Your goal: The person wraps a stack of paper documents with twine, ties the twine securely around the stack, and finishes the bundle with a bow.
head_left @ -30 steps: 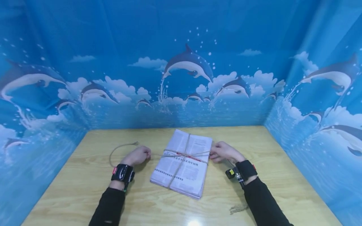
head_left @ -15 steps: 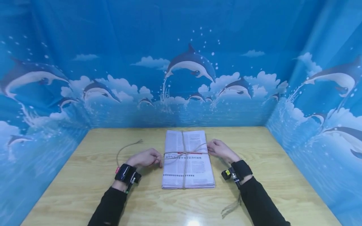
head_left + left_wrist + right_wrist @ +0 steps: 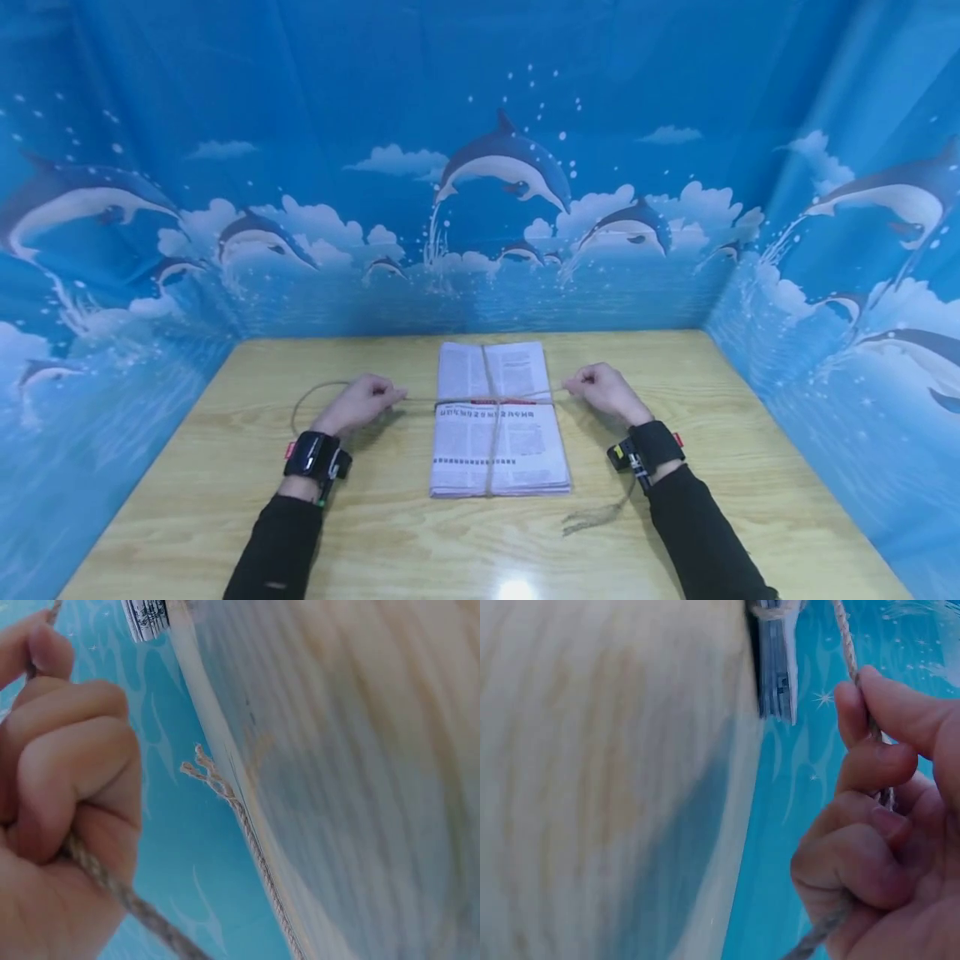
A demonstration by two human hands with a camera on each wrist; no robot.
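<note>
A stack of newspapers [image 3: 465, 475] lies on the table, wrapped crosswise with twine [image 3: 496, 442] that crosses over its middle. To the left of the stack, my left hand [image 3: 360, 403] pinches one length of the twine; in the left wrist view that twine [image 3: 142, 911] also runs through the curled fingers. My right hand [image 3: 606, 390], on the other side, grips the other length between thumb and forefinger, and the right wrist view shows this twine [image 3: 845, 634] passing on into the palm. Both lengths stretch nearly straight from the stack to the hands.
A loose twine tail curves over the table [image 3: 390, 550] behind the left wrist. Another frayed tail [image 3: 592, 518] lies front right, below the right wrist. A blue dolphin-print curtain [image 3: 480, 300] borders the table at the back and both sides.
The stack has turned from slanted to straight. After first moving in closer, my left hand has drawn back left and my right hand has shifted right, and the twine between them has straightened.
</note>
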